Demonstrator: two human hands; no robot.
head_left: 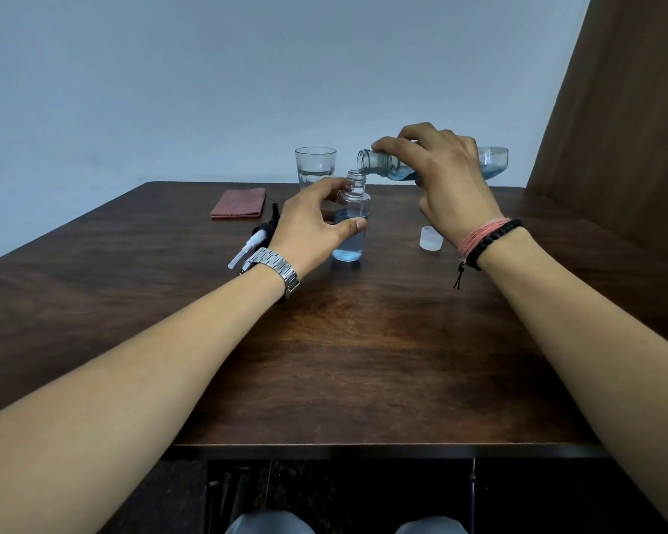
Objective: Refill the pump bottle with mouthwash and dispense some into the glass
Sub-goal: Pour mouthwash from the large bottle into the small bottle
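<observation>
Fingers (402, 142) grip mouthwash bottle (494, 161); left hand (309, 221) steadies pump bottle (350, 240).

Layout as I see it: pump bottle (351, 221) at table (363, 360) centre; glass (315, 166) at its 11 o'clock, cloth (238, 203) at 10, pump head (253, 237) at 9, cap (430, 237) at 3.

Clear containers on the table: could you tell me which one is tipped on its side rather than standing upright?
The large mouthwash bottle, gripped in the right hand, lies nearly horizontal above the table. The small pump bottle and the glass both stand upright.
</observation>
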